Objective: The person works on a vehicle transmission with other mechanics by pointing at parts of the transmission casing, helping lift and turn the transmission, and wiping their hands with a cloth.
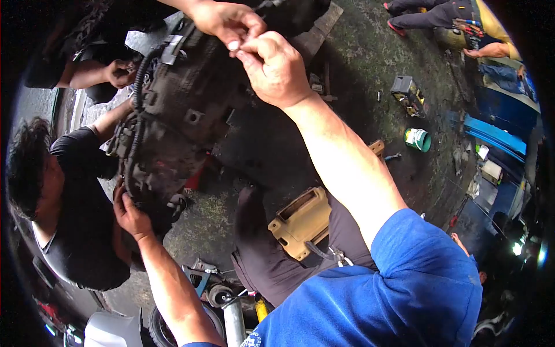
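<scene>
My right hand (277, 69) is closed in a pinch above the far end of a large grimy engine or gearbox (179, 110). Its fingertips meet those of a co-worker's hand (225, 22); whatever small thing lies between them is too hidden to name. A bright pale spot shows at the co-worker's fingertip. Lower left, my left hand (133, 217) has its fingers closed at the near end of the casing, beside a black corrugated hose (139, 118). What these fingers grip is hidden.
At left, a person in black (87, 231) leans in with an arm on the casing. Another hand (120, 73) is above. A tan plastic piece (303, 222) lies between my legs. Right stand a green can (417, 140), a dark box (408, 95) and another person (491, 40).
</scene>
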`<state>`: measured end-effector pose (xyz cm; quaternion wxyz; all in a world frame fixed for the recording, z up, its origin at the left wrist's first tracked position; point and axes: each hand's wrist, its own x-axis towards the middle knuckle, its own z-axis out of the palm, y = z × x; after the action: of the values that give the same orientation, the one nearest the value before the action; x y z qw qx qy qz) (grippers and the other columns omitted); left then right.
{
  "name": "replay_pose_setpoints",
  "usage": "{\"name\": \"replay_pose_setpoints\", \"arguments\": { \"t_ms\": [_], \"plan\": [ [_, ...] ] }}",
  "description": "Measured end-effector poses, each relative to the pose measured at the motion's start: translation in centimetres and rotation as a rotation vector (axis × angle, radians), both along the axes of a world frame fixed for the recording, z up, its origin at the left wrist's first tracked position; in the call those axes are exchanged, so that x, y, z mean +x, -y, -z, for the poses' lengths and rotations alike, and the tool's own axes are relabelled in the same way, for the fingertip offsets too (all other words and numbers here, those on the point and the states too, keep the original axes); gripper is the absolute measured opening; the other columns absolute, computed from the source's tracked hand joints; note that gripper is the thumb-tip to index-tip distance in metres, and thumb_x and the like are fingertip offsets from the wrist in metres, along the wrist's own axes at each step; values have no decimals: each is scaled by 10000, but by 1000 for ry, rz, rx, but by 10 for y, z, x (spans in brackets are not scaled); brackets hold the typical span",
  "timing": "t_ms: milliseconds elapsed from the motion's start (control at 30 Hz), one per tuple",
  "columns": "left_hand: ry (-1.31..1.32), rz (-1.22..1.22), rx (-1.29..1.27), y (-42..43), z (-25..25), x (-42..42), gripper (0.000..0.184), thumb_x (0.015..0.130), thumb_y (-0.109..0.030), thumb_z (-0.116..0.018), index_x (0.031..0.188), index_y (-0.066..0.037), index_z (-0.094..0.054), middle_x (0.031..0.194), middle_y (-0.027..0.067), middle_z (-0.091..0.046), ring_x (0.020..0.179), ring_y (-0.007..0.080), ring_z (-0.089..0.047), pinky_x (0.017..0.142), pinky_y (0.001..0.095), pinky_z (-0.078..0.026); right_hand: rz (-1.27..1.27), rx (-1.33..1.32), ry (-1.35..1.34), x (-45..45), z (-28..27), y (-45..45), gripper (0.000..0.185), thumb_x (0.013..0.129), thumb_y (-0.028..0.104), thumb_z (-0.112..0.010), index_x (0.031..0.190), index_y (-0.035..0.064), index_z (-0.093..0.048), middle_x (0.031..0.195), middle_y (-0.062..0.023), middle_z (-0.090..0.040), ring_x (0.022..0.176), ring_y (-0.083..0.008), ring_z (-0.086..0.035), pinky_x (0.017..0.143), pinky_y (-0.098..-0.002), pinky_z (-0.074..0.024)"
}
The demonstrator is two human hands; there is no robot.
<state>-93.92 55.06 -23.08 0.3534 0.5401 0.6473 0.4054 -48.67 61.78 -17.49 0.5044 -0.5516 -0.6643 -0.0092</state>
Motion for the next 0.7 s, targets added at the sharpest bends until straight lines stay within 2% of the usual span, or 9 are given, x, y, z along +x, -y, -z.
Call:
{"name": "replay_pose_setpoints", "arguments": {
  "t_ms": [100,133,200,267,333,400,500,633,700],
  "plan": [
    [-454,-308,105,16,-44,43,298,948,-196,-584,1133,37,-586,1029,105,-632,903,164,-582,835,276,-470,-94,-110,-184,26,-4,10,119,799,98,-731,815,63,-618,760,-87,-621,677,-239,-633,601,-323,-504],
    [-365,-386,230,24,-55,69,245,940,-156,-585,1100,28,-597,966,102,-629,845,147,-564,798,252,-463,-135,-139,-227,35,-5,21,114,800,98,-730,798,56,-623,756,-88,-626,674,-232,-636,603,-321,-505],
    [-482,-248,300,55,-80,129,193,935,-97,-559,1084,18,-601,982,100,-626,855,144,-563,792,258,-463,-323,-372,-413,48,-8,58,100,794,88,-727,772,42,-640,751,-93,-636,689,-213,-643,619,-317,-510],
    [-188,53,234,89,-85,216,185,911,-69,-566,1074,10,-602,996,92,-621,875,154,-575,813,275,-470,-486,-553,-558,58,-1,105,85,788,79,-727,776,31,-657,753,-97,-641,706,-211,-649,635,-310,-515],
    [181,114,-127,131,-77,297,369,845,38,-616,1207,31,-544,1048,99,-647,926,185,-593,921,326,-446,-553,-800,-618,65,5,153,89,790,83,-729,789,26,-661,746,-99,-636,707,-194,-645,639,-304,-515],
    [53,361,-90,146,-63,336,317,811,79,-641,1117,17,-591,996,112,-651,884,175,-603,848,296,-472,-566,-1023,-709,72,8,191,86,824,90,-713,828,19,-665,768,-77,-652,715,-153,-635,641,-281,-516],
    [138,421,-92,140,-48,363,168,755,76,-709,872,-9,-622,852,138,-662,749,215,-655,659,289,-527,-498,-1349,-1281,87,32,213,138,878,131,-673,905,-3,-661,832,-58,-687,741,-105,-614,659,-263,-505],
    [197,456,-320,126,-16,370,135,791,44,-698,898,-5,-631,862,98,-670,753,155,-641,665,258,-516,-539,-1665,-1196,117,47,188,154,911,146,-628,948,-1,-660,818,-51,-677,742,-105,-619,654,-246,-508],
    [329,363,-508,114,15,372,131,827,10,-692,946,1,-637,891,55,-673,779,97,-611,696,240,-507,-627,-1597,-1010,122,80,171,161,906,147,-620,959,-1,-661,813,-53,-676,737,-110,-620,651,-260,-509]
  ]
}}
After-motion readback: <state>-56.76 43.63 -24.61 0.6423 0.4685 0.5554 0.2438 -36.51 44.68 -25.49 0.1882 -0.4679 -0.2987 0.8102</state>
